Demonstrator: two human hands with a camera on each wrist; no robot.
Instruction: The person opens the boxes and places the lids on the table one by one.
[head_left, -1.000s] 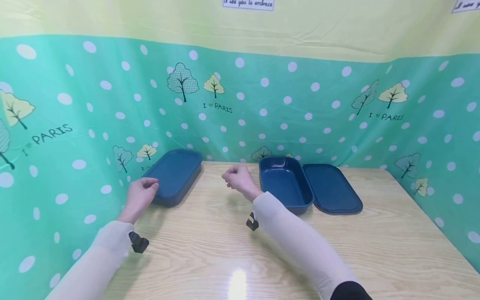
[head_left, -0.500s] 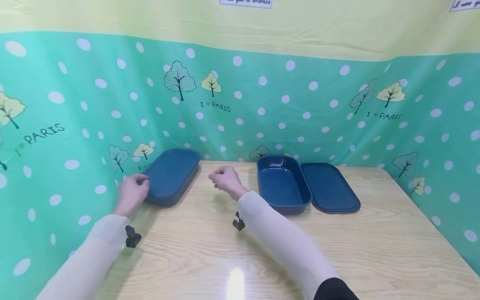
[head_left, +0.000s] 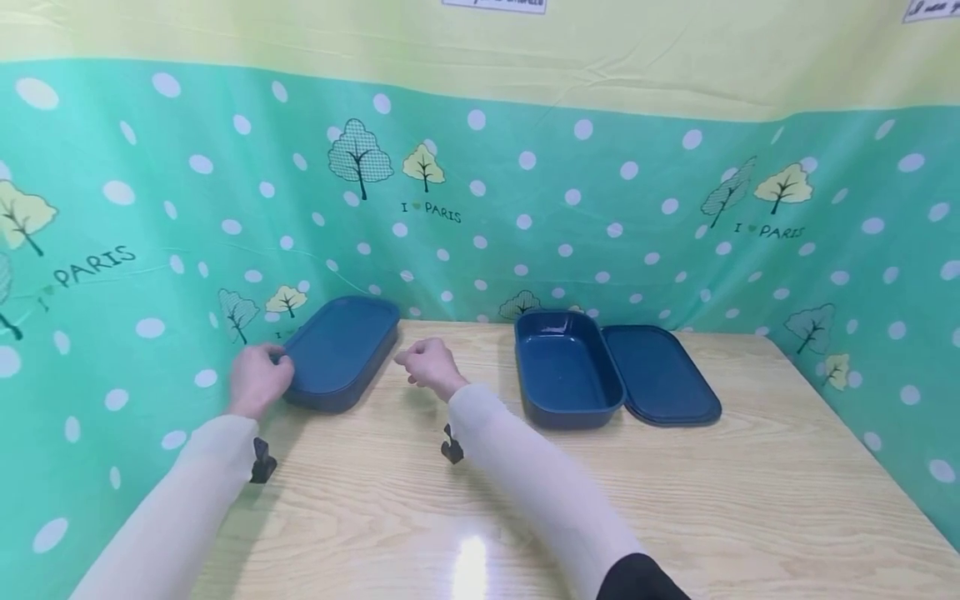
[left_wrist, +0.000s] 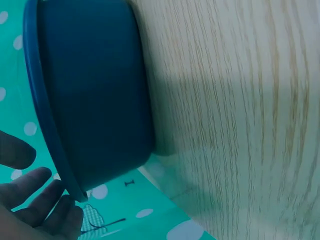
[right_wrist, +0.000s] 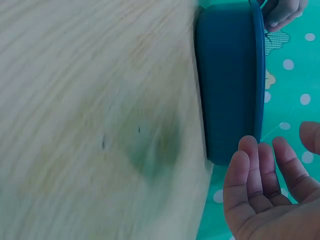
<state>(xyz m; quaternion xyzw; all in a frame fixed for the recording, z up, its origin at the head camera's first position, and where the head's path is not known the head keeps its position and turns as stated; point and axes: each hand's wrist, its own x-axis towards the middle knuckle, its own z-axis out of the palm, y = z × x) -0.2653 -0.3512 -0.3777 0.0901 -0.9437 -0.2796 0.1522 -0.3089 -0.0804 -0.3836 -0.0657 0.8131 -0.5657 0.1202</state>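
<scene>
A dark blue rectangular container (head_left: 347, 343) with its flat lid on stands at the table's left, by the curtain. My left hand (head_left: 257, 380) is at its left front corner. In the left wrist view the left fingers (left_wrist: 42, 200) reach the lid's rim, loosely bent, with the thumb apart from them. My right hand (head_left: 432, 367) hovers just right of the same container, holding nothing. The right wrist view shows the right fingers (right_wrist: 255, 172) loosely extended near the container's end, overlapping its lower edge.
A second dark blue container (head_left: 570, 418), uncovered, stands at the back middle of the wooden table (head_left: 420, 500). Its lid (head_left: 663, 375) lies flat at its right side. A green dotted curtain (head_left: 480, 225) closes off the back and both sides.
My right hand has moved left, away from the uncovered container toward the lidded one. My left hand has shifted slightly left, from over the lid to its left edge. The containers have stayed put.
</scene>
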